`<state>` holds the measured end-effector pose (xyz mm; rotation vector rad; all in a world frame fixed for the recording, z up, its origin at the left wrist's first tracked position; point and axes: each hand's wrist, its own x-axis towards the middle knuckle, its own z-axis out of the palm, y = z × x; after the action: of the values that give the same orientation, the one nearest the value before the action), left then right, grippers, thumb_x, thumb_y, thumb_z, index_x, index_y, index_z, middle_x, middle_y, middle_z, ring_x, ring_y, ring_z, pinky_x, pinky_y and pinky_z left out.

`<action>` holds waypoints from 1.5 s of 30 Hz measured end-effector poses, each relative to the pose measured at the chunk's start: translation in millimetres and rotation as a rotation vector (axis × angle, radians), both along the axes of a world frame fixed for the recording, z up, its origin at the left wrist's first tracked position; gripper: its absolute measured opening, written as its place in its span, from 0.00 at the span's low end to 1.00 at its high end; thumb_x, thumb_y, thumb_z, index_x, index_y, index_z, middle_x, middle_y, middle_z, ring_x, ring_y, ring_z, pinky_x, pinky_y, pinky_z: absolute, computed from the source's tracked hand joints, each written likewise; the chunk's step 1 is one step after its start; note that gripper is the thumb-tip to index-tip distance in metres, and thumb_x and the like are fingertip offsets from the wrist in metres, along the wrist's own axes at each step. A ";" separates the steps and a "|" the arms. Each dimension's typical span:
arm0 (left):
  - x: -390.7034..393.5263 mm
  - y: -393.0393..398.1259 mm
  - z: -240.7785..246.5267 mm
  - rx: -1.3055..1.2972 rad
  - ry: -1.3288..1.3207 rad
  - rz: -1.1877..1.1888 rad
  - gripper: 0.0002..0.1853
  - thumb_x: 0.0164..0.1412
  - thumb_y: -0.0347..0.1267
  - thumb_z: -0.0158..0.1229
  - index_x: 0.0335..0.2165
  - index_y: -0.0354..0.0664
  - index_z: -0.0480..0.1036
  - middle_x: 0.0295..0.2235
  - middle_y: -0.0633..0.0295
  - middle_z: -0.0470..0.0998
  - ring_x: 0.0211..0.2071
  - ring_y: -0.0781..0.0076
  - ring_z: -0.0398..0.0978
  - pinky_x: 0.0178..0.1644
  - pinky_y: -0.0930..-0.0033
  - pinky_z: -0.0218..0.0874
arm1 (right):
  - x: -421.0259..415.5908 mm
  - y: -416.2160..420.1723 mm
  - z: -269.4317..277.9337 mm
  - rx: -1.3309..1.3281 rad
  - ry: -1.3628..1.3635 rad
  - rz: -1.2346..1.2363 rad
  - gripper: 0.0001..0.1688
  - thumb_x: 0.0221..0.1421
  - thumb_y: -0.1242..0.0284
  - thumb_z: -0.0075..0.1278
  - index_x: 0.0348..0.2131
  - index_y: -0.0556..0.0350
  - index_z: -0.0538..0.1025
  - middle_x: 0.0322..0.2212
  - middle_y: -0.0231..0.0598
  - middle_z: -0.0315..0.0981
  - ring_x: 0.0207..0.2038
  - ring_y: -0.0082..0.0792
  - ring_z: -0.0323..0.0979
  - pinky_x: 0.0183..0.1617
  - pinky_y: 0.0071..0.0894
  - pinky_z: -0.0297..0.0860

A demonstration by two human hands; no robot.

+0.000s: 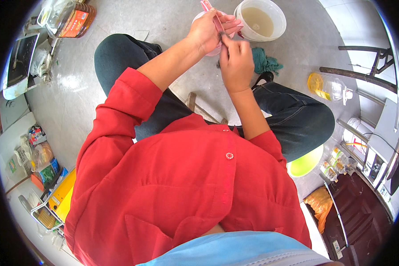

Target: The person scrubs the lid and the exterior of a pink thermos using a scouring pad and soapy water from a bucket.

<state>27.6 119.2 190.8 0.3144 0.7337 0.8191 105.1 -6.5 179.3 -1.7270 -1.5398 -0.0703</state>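
Note:
My left hand (206, 31) is turned palm up and holds a pink plastic handled tool (216, 19), its thumb resting on the handle. A small dark clump (221, 34), perhaps hair or bristles, sits at the tool's lower end. The fingertips of my right hand (236, 65) pinch at this clump, and the hand is slightly blurred. Under both hands is a pink container (215, 51), mostly hidden by them. Beside it stands a white plastic bucket (280, 23) holding cloudy brownish water (257, 21). A crumpled teal cloth (266, 61) lies on the floor near my right hand.
Wooden stool parts (192, 101) show between my knees. To the right are an oil bottle (329, 88), a green basin (306, 163), small bottles (335, 163) and a metal-framed rack (362, 74). A large jug (71, 20) stands upper left; bagged goods (41, 156) lie below it.

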 end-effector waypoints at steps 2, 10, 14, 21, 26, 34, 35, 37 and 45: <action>-3.5 7.3 0.1 0.006 -0.003 0.009 0.19 0.75 0.39 0.34 0.33 0.36 0.64 0.35 0.47 0.75 0.45 0.45 0.77 0.57 0.44 0.69 | 0.6 -13.7 -21.2 -0.058 0.018 0.010 0.12 0.54 0.75 0.57 0.41 0.47 0.79 0.32 0.38 0.69 0.35 0.43 0.72 0.38 0.41 0.69; -23.1 5.8 -24.5 0.012 0.088 0.030 0.19 0.74 0.43 0.35 0.34 0.42 0.63 0.23 0.62 0.69 0.25 0.65 0.69 0.36 0.57 0.69 | -12.5 9.0 -26.8 0.070 0.367 -0.002 0.07 0.55 0.75 0.53 0.35 0.56 0.74 0.34 0.47 0.70 0.40 0.51 0.70 0.44 0.45 0.67; -30.1 2.7 -11.5 -0.046 0.083 0.012 0.19 0.74 0.46 0.35 0.32 0.45 0.60 0.20 0.68 0.59 0.20 0.74 0.56 0.28 0.67 0.54 | 2.8 -0.4 -131.2 -0.223 0.477 -0.027 0.07 0.54 0.76 0.53 0.36 0.56 0.73 0.34 0.48 0.71 0.40 0.52 0.70 0.45 0.45 0.68; -62.7 -7.5 -11.3 -0.095 0.274 0.123 0.18 0.74 0.45 0.38 0.32 0.45 0.63 0.21 0.69 0.60 0.20 0.77 0.55 0.28 0.71 0.53 | -23.8 20.0 -45.1 0.028 0.559 0.180 0.07 0.55 0.76 0.53 0.37 0.54 0.76 0.35 0.45 0.72 0.40 0.49 0.71 0.46 0.43 0.68; -85.9 -5.5 -31.0 -0.108 0.284 0.115 0.19 0.73 0.47 0.38 0.34 0.45 0.63 0.23 0.66 0.62 0.21 0.75 0.57 0.27 0.68 0.54 | 0.8 20.0 -93.1 -0.271 0.395 0.014 0.09 0.55 0.75 0.53 0.38 0.52 0.78 0.33 0.41 0.68 0.40 0.47 0.71 0.46 0.42 0.69; -82.7 -5.6 -24.9 -0.085 0.362 0.120 0.17 0.73 0.46 0.39 0.38 0.42 0.63 0.25 0.65 0.63 0.23 0.74 0.58 0.28 0.68 0.54 | 0.1 14.5 -96.2 -0.266 0.352 -0.001 0.14 0.56 0.76 0.52 0.43 0.49 0.79 0.36 0.45 0.68 0.39 0.47 0.71 0.44 0.43 0.69; -80.1 -5.5 -21.7 -0.058 0.388 0.119 0.17 0.73 0.45 0.39 0.39 0.42 0.63 0.25 0.65 0.63 0.23 0.74 0.58 0.27 0.68 0.54 | -1.4 14.1 -98.8 -0.272 0.355 -0.006 0.14 0.56 0.76 0.52 0.43 0.49 0.79 0.36 0.45 0.69 0.39 0.47 0.72 0.44 0.42 0.69; -72.6 -1.1 -14.7 0.006 0.435 0.111 0.17 0.73 0.44 0.39 0.40 0.41 0.63 0.24 0.66 0.62 0.22 0.75 0.57 0.27 0.68 0.54 | -5.9 14.8 -87.9 -0.273 0.356 -0.022 0.13 0.56 0.76 0.52 0.42 0.49 0.80 0.36 0.46 0.69 0.39 0.47 0.72 0.44 0.42 0.69; -60.3 18.1 15.8 0.135 0.539 -0.132 0.16 0.74 0.42 0.41 0.40 0.40 0.65 0.21 0.70 0.59 0.18 0.81 0.52 0.22 0.74 0.47 | -0.2 15.9 -98.2 -0.342 0.631 -0.109 0.11 0.55 0.69 0.53 0.37 0.51 0.81 0.36 0.47 0.73 0.40 0.50 0.73 0.48 0.44 0.69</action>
<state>-32.7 137.3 206.6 0.7143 1.1474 0.6624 104.8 9.4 81.2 -1.8487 -1.0234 0.6563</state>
